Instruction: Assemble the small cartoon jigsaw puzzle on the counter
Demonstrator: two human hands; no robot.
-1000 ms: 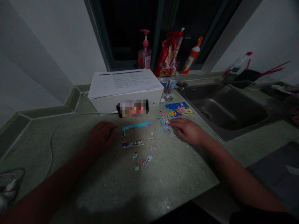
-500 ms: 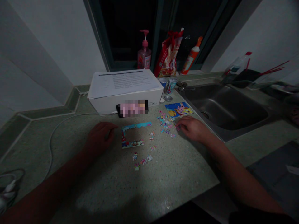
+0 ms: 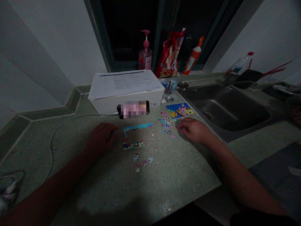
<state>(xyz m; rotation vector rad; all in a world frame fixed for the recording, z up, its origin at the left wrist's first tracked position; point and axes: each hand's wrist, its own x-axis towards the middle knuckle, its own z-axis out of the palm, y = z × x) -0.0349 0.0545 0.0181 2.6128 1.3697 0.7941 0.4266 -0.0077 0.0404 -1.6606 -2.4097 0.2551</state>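
Several loose puzzle pieces (image 3: 145, 162) lie nearest to us on the speckled table (image 3: 117, 191), and a few stray ones (image 3: 154, 149) sit a little farther up to their right. Just beyond, we have the partly joined puzzle (image 3: 133, 145), its top, left and bottom strips linked like a bracket. Our left hand (image 3: 101, 136) rests just beside its left edge, fingers bent and the thumb somewhat apart from the forefinger; we cannot tell whether the fingertip touches the corner. Our right hand (image 3: 192, 130) is at the right edge of the colourful heap of pieces (image 3: 167, 123), fingers curled narrow; a bit of pink shows at the fingertips, but we cannot tell whether a piece is pinched there. Behind that hand lies a blue picture card (image 3: 180, 110), near the sink (image 3: 230, 106). Farther off, a phone (image 3: 133, 110) with a blurred screen leans against a white box (image 3: 127, 86), and a pale cable (image 3: 51, 141) runs from its left end. Right of the box we find a can (image 3: 172, 86) and, by the window, a pink pump bottle (image 3: 145, 58), a red bag (image 3: 170, 56) and an orange bottle (image 3: 192, 59).
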